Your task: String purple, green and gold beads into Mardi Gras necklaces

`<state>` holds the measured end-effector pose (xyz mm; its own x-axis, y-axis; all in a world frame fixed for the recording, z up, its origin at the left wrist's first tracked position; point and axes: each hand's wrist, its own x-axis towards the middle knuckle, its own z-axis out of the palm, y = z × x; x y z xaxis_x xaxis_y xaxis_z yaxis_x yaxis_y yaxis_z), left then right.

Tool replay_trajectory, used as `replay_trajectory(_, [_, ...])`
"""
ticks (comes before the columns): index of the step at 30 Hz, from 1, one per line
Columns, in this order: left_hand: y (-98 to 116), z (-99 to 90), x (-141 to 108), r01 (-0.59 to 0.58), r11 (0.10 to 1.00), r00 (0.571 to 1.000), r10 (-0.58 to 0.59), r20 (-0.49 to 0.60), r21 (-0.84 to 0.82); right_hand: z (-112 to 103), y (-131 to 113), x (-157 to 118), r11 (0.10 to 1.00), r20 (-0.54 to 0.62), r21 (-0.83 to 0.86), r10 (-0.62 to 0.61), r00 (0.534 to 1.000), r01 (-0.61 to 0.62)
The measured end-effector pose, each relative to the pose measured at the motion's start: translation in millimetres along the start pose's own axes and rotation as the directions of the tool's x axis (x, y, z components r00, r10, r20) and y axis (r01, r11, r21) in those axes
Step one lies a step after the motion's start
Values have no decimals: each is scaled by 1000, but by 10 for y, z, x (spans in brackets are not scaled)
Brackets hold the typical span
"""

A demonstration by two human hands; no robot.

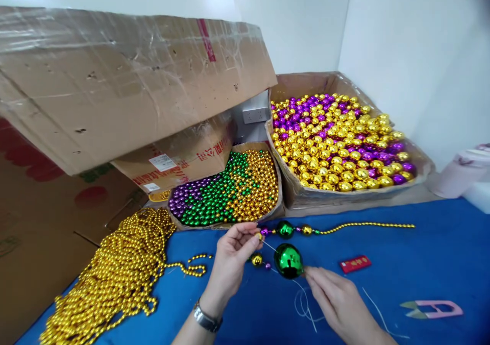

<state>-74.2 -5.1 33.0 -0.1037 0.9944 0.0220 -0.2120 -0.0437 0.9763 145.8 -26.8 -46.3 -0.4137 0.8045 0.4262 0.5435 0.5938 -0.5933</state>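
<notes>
My left hand (231, 255), a watch on its wrist, pinches a small gold bead (260, 236) on a white string. From there the string runs to a large shiny green bead (288, 261). At that bead's lower right edge, the closed fingertips of my right hand (339, 296) grip it; whether they also hold string is hidden. Just behind lies a strand with a purple, a green and a gold bead (307, 230), ending in a gold bead chain (363, 225). Beside my left fingers are another gold bead (256, 260) and a small purple bead (268, 266). Loose string (306, 309) curls below.
Gold bead chains (115, 278) are heaped at left. Behind stand a box of small purple, green and gold beads (225, 197) and a bigger carton of gold and purple beads (337, 141). Pink thread snips (432, 309) and a red packet (355, 264) lie on the blue cloth (429, 253).
</notes>
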Motion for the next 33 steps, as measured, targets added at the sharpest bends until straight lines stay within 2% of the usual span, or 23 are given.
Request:
replay_trajectory(2, [-113, 43, -39, 9, 999, 1000, -9, 24, 32, 71, 50, -23, 999, 23, 11, 35, 999, -36])
replay_trajectory(6, [-466, 125, -122, 85, 987, 994, -93, 54, 137, 224, 214, -110, 977, 113, 111, 171, 979, -183])
replay_trajectory(9, [-575, 167, -154, 21, 964, 998, -36, 51, 264, 227, 367, -157, 975, 131, 85, 192, 973, -204])
replay_trajectory(11, [-485, 210, -160, -74, 935, 995, 46, 87, 348, 152, 409, -134, 975, 115, 66, 205, 972, -214])
replay_trajectory(13, [-299, 280, -153, -166, 905, 982, 116, 147, 393, 54, 367, -59, 974, 95, 63, 213, 972, -219])
replay_trajectory(17, [54, 453, -119, -305, 880, 945, 233, 230, 363, -73, 149, 133, 968, 105, 187, 150, 983, -168])
replay_trajectory(19, [99, 505, -111, -311, 895, 944, 251, 215, 320, -102, 76, 180, 957, 113, 249, 125, 986, -150])
replay_trajectory(22, [-49, 529, -120, -302, 902, 940, 228, 254, 309, -178, 38, 185, 944, 102, 279, 153, 983, -176])
replay_trajectory(24, [-262, 547, -133, -371, 842, 897, 215, 386, 393, -267, 2, 185, 915, 93, 337, 202, 975, -222])
replay_trajectory(27, [-638, 617, -137, -534, 677, 763, 127, 634, 507, -435, -120, 207, 833, 101, 472, 273, 957, -287])
replay_trajectory(29, [-849, 671, -127, -607, 560, 699, 39, 714, 564, -564, -199, 215, 769, 72, 562, 321, 944, -304])
replay_trajectory(31, [-980, 694, -118, -635, 434, 695, -38, 718, 638, -719, -215, 202, 690, -15, 665, 394, 919, -285])
replay_trajectory(33, [-1017, 667, -120, -632, 333, 718, -91, 691, 700, -904, -145, 170, 597, -134, 775, 476, 869, -207])
